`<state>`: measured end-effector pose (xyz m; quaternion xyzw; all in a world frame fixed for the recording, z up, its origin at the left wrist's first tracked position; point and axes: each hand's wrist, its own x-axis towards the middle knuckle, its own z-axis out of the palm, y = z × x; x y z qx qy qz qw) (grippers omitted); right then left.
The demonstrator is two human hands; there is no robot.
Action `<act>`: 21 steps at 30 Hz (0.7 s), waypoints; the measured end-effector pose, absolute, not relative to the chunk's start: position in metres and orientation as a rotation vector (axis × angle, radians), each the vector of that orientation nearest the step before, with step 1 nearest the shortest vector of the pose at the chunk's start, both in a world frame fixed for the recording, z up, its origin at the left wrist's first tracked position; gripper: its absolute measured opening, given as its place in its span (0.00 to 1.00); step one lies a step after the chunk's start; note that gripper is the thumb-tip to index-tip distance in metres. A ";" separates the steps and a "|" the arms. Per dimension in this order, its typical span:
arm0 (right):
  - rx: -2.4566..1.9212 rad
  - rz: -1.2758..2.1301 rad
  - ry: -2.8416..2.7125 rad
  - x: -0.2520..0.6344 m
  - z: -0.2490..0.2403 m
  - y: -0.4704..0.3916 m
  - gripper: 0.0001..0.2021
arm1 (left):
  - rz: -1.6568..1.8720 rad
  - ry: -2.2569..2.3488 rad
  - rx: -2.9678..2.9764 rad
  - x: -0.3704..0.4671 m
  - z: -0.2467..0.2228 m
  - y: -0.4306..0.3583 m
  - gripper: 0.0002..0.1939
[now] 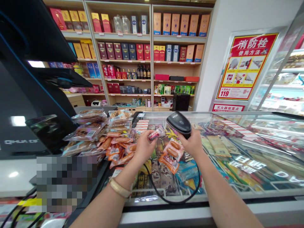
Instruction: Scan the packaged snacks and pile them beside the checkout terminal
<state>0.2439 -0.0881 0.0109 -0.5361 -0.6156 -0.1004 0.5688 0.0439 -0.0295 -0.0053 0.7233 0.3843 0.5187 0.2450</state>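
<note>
My left hand (144,145) pinches a small clear snack packet (156,133) with red print, held up over the glass top of a freezer. In my right hand (193,142) is a black barcode scanner (179,123), its head tilted toward the packet; the two are apart. A black cable (163,200) loops down below both hands. Under them, packed sausages (174,149) and an orange packet (169,162) lie on the glass. Left of my left hand is a heap of packed sausages (120,148), beside stacks of flat packaged snacks (86,129).
The glass-topped freezer (237,186) shows many wrapped items inside. A dark screen and checkout stand (14,95) rise at the left. Shelves (128,38) of boxes and bottles line the back wall. A red sign (247,66) hangs on the right.
</note>
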 end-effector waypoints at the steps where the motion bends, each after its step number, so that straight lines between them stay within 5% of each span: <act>1: -1.257 -0.232 -1.450 0.244 0.011 -0.088 0.08 | 1.395 1.008 1.859 0.045 -0.004 -0.031 0.09; 12: -1.220 -0.206 -1.546 0.243 0.011 -0.089 0.09 | 1.550 0.805 1.130 0.039 0.023 -0.041 0.23; 21: -1.155 -0.044 -1.894 0.230 0.018 -0.096 0.09 | 1.715 0.778 0.867 0.027 0.030 -0.030 0.24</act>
